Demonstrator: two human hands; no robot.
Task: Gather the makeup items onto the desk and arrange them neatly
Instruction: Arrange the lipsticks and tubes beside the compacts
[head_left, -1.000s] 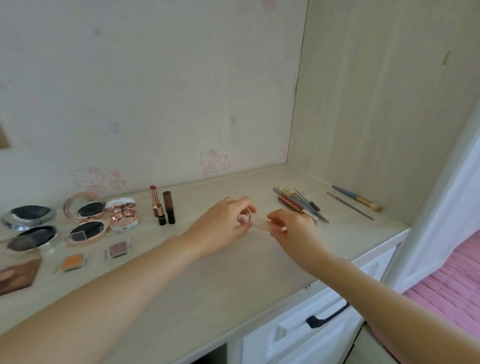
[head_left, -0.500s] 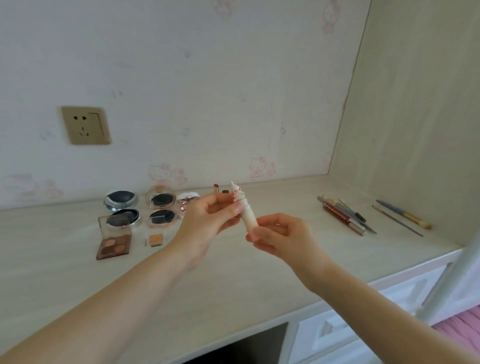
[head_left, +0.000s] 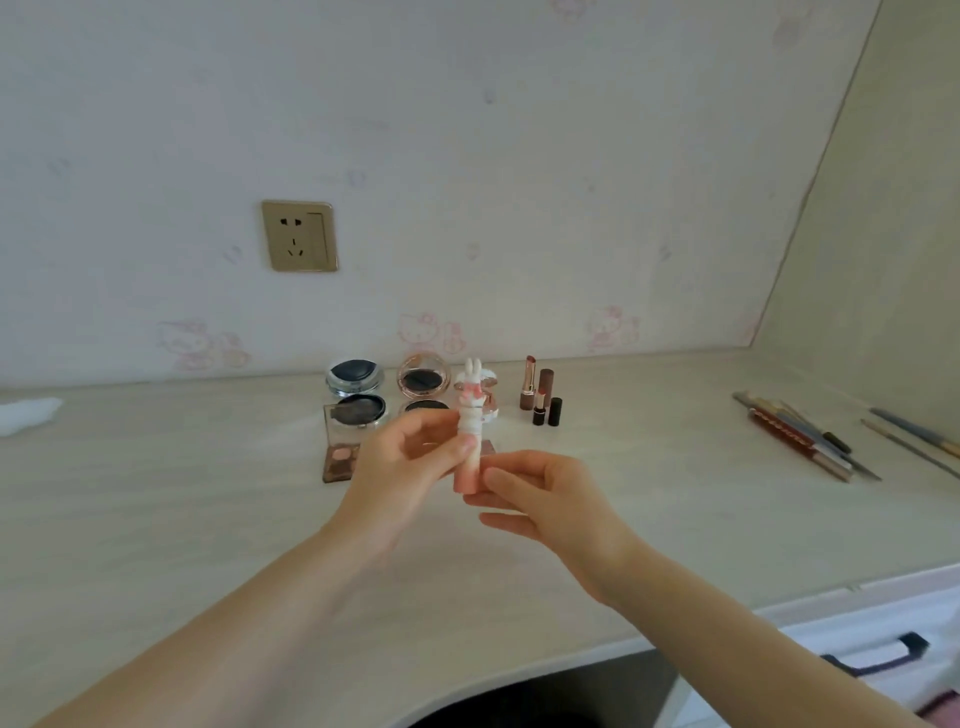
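The bunny-topped lipstick tube (head_left: 470, 431) stands upright above the surface (head_left: 208, 493) (held aloft), the left hand (head_left: 410, 470) pinching its middle, the right hand (head_left: 545, 499) pinching its base.

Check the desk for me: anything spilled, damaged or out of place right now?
Nothing spilled or damaged. One oddity: a white crumpled thing lies alone at the desk's far left edge, apart from the makeup. The bunny-topped tube is off the desk, held upright by the left hand and right hand.

Hands (head_left: 410, 467) hide the rose compact's (head_left: 485, 402) lower half.
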